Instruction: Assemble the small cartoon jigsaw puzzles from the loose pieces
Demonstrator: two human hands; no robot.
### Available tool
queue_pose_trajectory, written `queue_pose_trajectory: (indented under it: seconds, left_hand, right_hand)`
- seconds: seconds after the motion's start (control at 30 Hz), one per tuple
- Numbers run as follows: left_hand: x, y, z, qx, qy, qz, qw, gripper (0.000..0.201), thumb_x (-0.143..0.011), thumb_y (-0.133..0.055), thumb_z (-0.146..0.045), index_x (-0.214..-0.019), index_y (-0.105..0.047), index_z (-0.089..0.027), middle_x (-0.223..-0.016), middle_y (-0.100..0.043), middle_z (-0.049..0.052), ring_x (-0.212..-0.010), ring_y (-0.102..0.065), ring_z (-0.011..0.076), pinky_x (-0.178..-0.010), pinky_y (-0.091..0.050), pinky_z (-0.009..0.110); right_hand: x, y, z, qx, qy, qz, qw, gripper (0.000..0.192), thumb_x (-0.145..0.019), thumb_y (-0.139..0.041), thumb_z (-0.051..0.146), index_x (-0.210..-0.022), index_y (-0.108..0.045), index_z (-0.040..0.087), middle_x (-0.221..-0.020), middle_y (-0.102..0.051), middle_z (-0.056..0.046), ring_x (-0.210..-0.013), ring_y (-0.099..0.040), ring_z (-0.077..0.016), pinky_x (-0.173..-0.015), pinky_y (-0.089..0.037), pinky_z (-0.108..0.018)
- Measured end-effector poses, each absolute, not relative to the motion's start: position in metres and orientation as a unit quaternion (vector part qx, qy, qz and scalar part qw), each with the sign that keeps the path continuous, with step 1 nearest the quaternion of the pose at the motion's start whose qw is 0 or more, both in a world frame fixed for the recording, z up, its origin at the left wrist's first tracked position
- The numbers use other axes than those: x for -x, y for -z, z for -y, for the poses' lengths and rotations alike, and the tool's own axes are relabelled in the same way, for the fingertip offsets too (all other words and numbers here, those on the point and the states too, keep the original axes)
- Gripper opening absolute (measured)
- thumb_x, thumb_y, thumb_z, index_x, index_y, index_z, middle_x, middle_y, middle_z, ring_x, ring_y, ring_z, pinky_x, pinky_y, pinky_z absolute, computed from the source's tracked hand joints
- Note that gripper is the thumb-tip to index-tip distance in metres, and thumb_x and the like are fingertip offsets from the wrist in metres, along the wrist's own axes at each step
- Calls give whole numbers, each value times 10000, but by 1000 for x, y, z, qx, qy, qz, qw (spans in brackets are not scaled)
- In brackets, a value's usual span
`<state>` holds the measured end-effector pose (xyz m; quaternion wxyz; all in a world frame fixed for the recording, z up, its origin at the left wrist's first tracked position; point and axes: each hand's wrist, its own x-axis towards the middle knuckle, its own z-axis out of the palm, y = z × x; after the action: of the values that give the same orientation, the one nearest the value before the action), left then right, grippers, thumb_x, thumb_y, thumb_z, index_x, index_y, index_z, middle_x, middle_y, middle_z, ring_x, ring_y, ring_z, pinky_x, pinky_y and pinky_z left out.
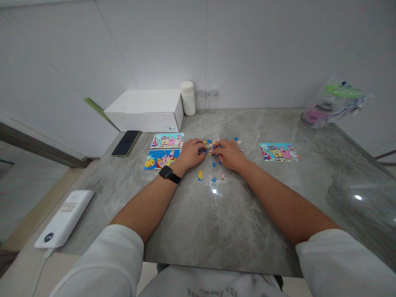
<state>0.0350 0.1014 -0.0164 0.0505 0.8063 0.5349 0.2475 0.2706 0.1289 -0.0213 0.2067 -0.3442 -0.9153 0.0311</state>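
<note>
Both hands rest on the grey marble desk [216, 222]. The left hand [190, 152] and the right hand [230, 154] meet at a small pile of colourful cardboard puzzle pieces [210, 146]. Their fingers curl down onto the pile; what they grip, I cannot tell. Loose blue pieces [213, 179] lie just beside.
</note>
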Motion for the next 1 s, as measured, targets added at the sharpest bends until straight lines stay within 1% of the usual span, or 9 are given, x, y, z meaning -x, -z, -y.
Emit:
queue_pose_trajectory:
  seconds: [0.27, 0.4, 0.53, 0.67, 0.8, 0.87, 1.0]
  left_hand:
    - [-34, 11, -97, -802, -256, -534, 78, 144, -827, -736, -214, -969, -758, -231, -1257, -701, 91, -1201, -646, 291, -1109, -510, 493]
    - [-34, 10, -95, -806, -260, -526, 78, 143, -826, -736, -200, -967, -733, -228, -1140, -729, 74, -1124, -658, 278, -1055, -521, 477]
    - [-35, 7, -94, -811, -256, -520, 80, 99, -836, -718, -182, -926, -723, -225, -1038, -739, 59, -1047, -665, 262, -1006, -518, 453]
    - [-36, 1, -90, -809, -272, -512, 95, 39, -855, -710, -191, -876, -713, -224, -1009, -730, 58, -1027, -665, 253, -991, -517, 436]
    - [-39, -6, -84, -789, -340, -492, 142, 11, -889, -702, -217, -893, -693, -221, -1002, -721, 47, -1028, -666, 235, -989, -524, 407]
    - [-41, -8, -81, -766, -380, -486, 180, 45, -912, -698, -250, -887, -678, -218, -1003, -715, 40, -1020, -669, 221, -980, -531, 386]
    - [-45, -12, -75, -723, -412, -495, 251, 127, -939, -691, -328, -893, -675, -210, -1002, -718, 33, -1012, -676, 206, -962, -540, 353]
  right_hand:
    - [-270, 21, -131, 346, -47, 913, 211, 363, -947, -592, 151, -1215, -810, 260, -1249, -724, -116, -1166, -619, -297, -1049, -434, -468]
    - [-265, 20, -129, 343, -57, 910, 224, 341, -968, -601, 198, -1254, -783, 239, -1280, -715, -124, -1192, -621, -294, -1061, -438, -458]
    - [-257, 21, -129, 333, -77, 910, 233, 247, -977, -641, 272, -1156, -812, 260, -1257, -721, -112, -1198, -622, -287, -1069, -440, -465]
    - [-255, 23, -131, 325, -99, 904, 260, 190, -950, -669, 253, -1059, -824, 268, -1224, -730, -89, -1172, -634, -272, -1066, -452, -461]
    - [-257, 18, -132, 304, -174, 875, 335, 151, -914, -682, 238, -1003, -804, 235, -1130, -740, -90, -1091, -672, -246, -1017, -501, -427]
    - [-257, 14, -131, 291, -226, 852, 372, 134, -905, -681, 256, -976, -789, 224, -1069, -747, -83, -1042, -688, -234, -985, -522, -408]
    - [-253, 7, -128, 300, -356, 789, 402, 142, -883, -685, 322, -937, -769, 221, -955, -768, -53, -907, -709, -214, -882, -561, -375]
